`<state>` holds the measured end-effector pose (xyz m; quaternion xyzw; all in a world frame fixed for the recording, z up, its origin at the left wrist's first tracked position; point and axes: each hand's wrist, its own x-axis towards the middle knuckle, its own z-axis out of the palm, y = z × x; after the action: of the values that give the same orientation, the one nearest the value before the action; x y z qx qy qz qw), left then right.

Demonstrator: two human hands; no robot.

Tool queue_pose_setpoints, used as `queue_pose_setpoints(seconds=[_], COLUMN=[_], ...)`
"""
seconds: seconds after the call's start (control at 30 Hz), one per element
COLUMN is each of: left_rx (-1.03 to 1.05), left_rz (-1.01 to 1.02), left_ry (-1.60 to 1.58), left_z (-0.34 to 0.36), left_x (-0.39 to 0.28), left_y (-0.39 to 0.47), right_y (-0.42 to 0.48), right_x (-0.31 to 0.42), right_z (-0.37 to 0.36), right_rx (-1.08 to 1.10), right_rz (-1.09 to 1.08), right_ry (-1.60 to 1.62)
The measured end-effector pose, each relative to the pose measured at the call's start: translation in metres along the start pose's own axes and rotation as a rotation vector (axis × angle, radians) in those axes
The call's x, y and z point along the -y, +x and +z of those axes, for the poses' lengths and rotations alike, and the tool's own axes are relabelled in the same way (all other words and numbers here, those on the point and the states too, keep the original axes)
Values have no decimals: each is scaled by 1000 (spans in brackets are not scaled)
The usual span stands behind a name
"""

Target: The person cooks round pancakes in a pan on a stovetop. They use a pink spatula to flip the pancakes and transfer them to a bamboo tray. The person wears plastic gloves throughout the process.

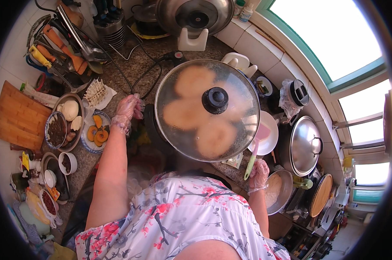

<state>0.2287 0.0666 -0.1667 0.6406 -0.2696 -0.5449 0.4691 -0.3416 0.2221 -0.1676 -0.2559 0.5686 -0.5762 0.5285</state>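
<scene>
An electric pan under a domed glass lid (189, 74) with a black knob (215, 100) stands before me. Through the misted glass show several round, pale-brown flatbreads (215, 136). My left hand (129, 109), in a clear plastic glove, is beside the pan's black side handle (152, 122), its fingers curled and their inner side hidden. On the other side, my right hand (260, 172), gloved alike, hangs beside the green handle of a spatula (250, 165). That spatula's pink blade leans on a white plate (271, 143). Whether the right fingers hold anything is hidden.
At left are a plate of cut pumpkin (98, 135), a metal bowl (80, 112) with dough, a wooden board (20, 113) and utensils (64, 45). Right are a metal bowl of dough (277, 191) and a lidded pot (305, 146). A power cord (117, 70) crosses the counter behind.
</scene>
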Motion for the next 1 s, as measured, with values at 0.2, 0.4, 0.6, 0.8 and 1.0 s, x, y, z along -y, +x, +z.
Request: queue_pose_setpoints(seconds=[0.2, 0.4, 0.6, 0.8, 1.0], left_rx=[14, 10, 5, -1, 1], left_rz=[16, 26, 30, 24, 23], left_ry=[-1, 21, 31, 46, 44], left_z=[0, 0, 2, 0, -1], left_x=[1, 0, -1, 1, 2], left_y=[0, 0, -1, 1, 2], right_y=[-2, -1, -1, -2, -1], right_x=[2, 0, -1, 1, 1], right_z=[3, 1, 0, 3, 1], right_rx=[1, 11, 7, -5, -11], right_rz=[-9, -31, -31, -17, -8], right_ry=[-19, -28, -8, -10, -18])
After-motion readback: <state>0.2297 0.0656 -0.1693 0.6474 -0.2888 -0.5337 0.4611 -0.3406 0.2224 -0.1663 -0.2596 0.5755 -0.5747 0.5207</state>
